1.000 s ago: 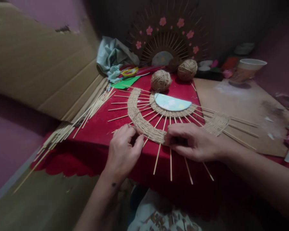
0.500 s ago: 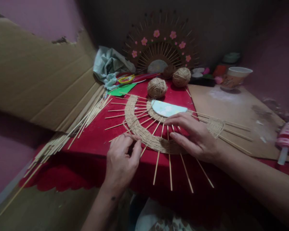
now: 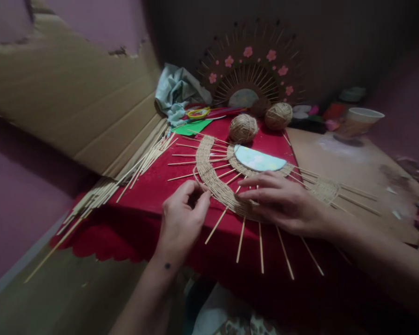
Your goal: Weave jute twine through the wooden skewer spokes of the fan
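A half-round woven fan of twine [image 3: 226, 193] lies on the red cloth, thin sticks radiating from its pale blue half-disc centre [image 3: 260, 159]. My left hand [image 3: 186, 209] is at the fan's lower left outer edge, thumb and forefinger pinched on a strand of twine [image 3: 197, 176] that loops up to the band. The pinched part is mostly hidden by the fingers. Over the middle and right of the woven band rests my right hand [image 3: 282, 200], its fingers stretched out. Its fingertips touch the sticks and band; the thumb's underside is hidden.
Two twine balls [image 3: 243, 129] [image 3: 278, 116] stand behind the fan. A finished flowered fan [image 3: 251, 74] leans at the back. Loose sticks [image 3: 101, 197] lie left, beside a cardboard sheet [image 3: 73, 97]. Yellow-handled scissors [image 3: 198, 113], green paper [image 3: 192, 127] and a paper cup [image 3: 361, 123] are farther back.
The view has shifted, so the scene sits farther right. My left hand has moved in close to the band with the twine, and my right hand has slid left along the fan.
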